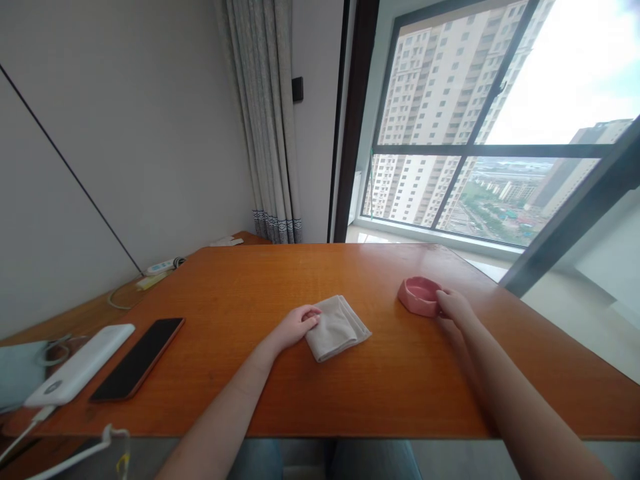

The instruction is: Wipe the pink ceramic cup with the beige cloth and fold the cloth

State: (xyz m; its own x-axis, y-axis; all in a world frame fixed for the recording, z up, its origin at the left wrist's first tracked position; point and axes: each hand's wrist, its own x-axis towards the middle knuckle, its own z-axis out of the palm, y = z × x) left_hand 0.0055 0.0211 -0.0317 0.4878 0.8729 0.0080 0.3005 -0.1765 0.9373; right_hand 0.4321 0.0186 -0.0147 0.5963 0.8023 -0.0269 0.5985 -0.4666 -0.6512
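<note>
Left hand [294, 327] is touching the left edge of a folded greyish cloth [340, 330], its fingers curling narrowly; whether they are pinching the fabric, one cannot tell. Right hand [456, 310] is holding the right side of a pink, angular dish [419, 301], to the right of the cloth and a little farther from the person.

Beneath the cloth, an orange-brown counter [260, 413] is spreading out to both sides. Well to the left of the cloth, a white power bank [83, 363] is lying with a white cable [45, 414] plugging into its near end. Nearer the cloth, just beside the power bank, a phone [139, 360] is lying with its dark screen up. Farther away than these, also left of the cloth, a white power strip [160, 267] is sitting near the wall. Beyond the cloth and slightly left, a pale curtain [270, 120] is hanging, its lower band patterned. Beyond the cloth to the right, a window [500, 151] is showing tall buildings.
</note>
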